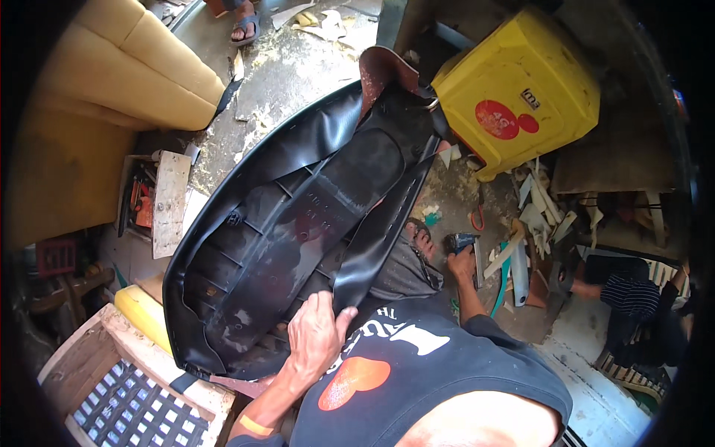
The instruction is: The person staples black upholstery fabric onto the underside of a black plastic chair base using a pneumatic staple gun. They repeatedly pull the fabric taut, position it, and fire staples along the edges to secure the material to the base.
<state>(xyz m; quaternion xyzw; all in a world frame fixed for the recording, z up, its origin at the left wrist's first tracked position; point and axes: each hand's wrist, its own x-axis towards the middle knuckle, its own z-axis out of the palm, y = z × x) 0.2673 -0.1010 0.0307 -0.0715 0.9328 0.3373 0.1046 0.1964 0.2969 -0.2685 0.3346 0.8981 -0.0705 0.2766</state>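
A long motorcycle seat (313, 216) lies underside up across my lap, its dark plastic base showing. Black vinyl cover (357, 272) wraps over the rim, with a loose flap along the near right side. My left hand (316, 335) is closed on that flap near the seat's lower right edge, fingers curled over the vinyl. Off to the right of the seat, beside my foot, my right hand (462, 264) grips a dark staple gun (463, 242), held apart from the seat. Reddish-brown material (383, 67) sticks out at the seat's far end.
A yellow plastic stool (521, 89) is tipped at upper right. Red-handled scissors (477, 217) and offcuts (536, 208) lie on the floor. Left are a tan padded seat (141, 59), a wooden box (171, 205) and a webbed wooden frame (126, 335). A co-worker's striped sleeve (629, 294) shows at right.
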